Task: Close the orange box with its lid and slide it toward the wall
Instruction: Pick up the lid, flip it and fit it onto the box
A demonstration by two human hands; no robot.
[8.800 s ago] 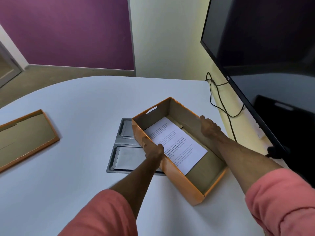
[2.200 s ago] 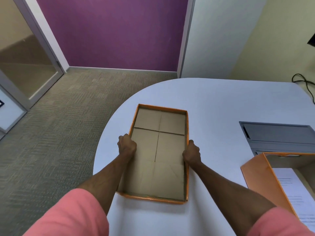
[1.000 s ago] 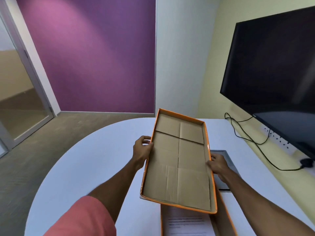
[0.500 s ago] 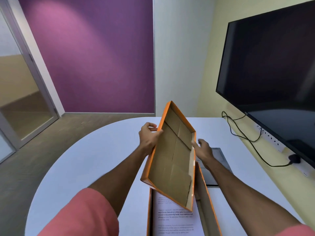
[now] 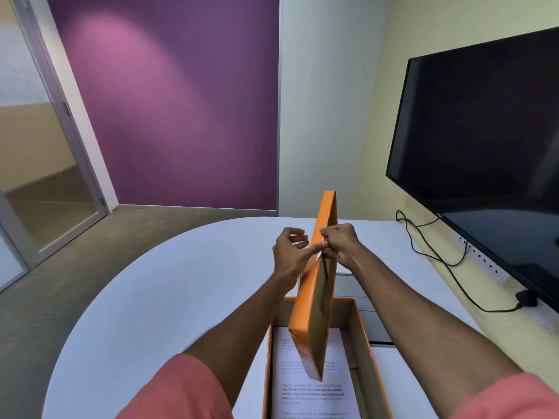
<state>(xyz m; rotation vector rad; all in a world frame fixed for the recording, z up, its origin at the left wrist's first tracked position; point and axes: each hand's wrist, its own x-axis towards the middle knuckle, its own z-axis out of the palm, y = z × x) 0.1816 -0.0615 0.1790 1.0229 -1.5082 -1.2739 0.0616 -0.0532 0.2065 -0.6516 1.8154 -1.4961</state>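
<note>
The orange box (image 5: 360, 328) lies open, paper inside. Above it the lid (image 5: 317, 297) stands on edge, mid-flip: right hand (image 5: 340, 244) pinches its rim, left hand (image 5: 290, 252) hovers loosely spread. Next, I judge, lower it open-side down, squarely.

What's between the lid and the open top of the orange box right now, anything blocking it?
Nothing visible. The lid is held on edge in the air above the orange box, the right hand pinching it, the left hand beside it. Only a printed sheet lies flat inside, below the rim.
</note>
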